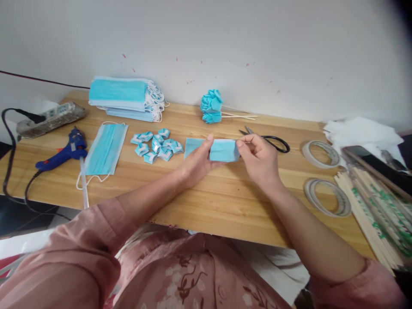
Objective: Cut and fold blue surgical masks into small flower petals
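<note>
Between my hands is a flat, light blue rectangle of mask fabric [224, 150], held above the table. My left hand [201, 162] grips its left side, thumb on top and fingers underneath. At the right edge, the thumb and fingertips of my right hand [257, 156] pinch the fabric. Another stretch of blue fabric [193, 146] shows left of my left thumb; whether it belongs to the same piece I cannot tell. Several small folded blue pieces [156, 144] lie left of my hands. Scissors [273, 140] with black handles rest just behind my right hand.
A stack of masks [119, 92] and blue fabric flowers [211, 105] on sticks stand along the wall. At left are a single mask [105, 148], a blue glue gun [69, 150] and a power strip [53, 118]. Tape rolls [327, 197], wooden sticks [367, 214] and a phone [373, 161] occupy the right.
</note>
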Tool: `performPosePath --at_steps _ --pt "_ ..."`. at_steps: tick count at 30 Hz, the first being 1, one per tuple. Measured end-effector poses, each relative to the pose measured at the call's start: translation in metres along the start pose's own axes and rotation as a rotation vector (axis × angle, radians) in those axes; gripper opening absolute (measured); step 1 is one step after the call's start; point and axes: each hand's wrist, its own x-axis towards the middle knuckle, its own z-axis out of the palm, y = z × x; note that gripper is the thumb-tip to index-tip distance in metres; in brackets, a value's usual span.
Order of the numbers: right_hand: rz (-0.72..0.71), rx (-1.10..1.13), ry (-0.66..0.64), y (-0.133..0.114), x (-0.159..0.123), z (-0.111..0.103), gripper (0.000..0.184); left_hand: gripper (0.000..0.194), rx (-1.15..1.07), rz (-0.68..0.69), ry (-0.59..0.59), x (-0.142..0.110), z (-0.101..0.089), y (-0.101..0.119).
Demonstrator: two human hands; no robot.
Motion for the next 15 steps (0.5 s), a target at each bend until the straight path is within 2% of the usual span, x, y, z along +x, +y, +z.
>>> performPosePath --at_steps 5,15 --pt "-0.013 0.042 -0.016 0.0024 -0.0003 0.0015 0.017 0.031 0.081 0.055 -0.018 -0.0022 -0.0072 -0.0041" --pt "-0.03 0.058 -0.015 0.0036 -0.0003 0.0034 0.015 0.031 0.106 0.063 0.015 0.0007 -0.0091 -0.0058"
